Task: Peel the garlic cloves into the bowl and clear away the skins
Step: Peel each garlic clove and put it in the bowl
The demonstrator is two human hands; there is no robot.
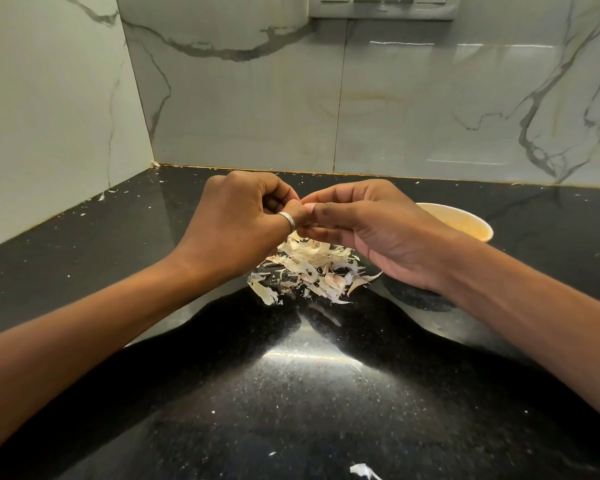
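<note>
Peeling: both hands are up over the counter (291, 393), fingertips meeting right above the heap of skins
Left hand (243, 216): fingers curled in tight, pinching the clove from its side, a silver ring (287, 220) showing close to the pinch
Right hand (368, 230): thumb on top, fingers tucked beneath, gripping the same clove from the other side
Clove (308, 205): held in the air between the two sets of fingertips, only a pale sliver peeking out, the rest hidden by the fingers
Skins (312, 268): a loose papery pile on the black counter, directly below the hands and spreading toward the viewer
Bowl (478, 226): pale and round, standing on the counter to the right, behind the right hand, which covers part of it; what lies inside cannot be made out
Stray bits: one white scrap (362, 471) at the near edge, small flecks along the back left corner
Wall (257, 98): glossy marble-look tiles, a switch plate (381, 6) at the top
</note>
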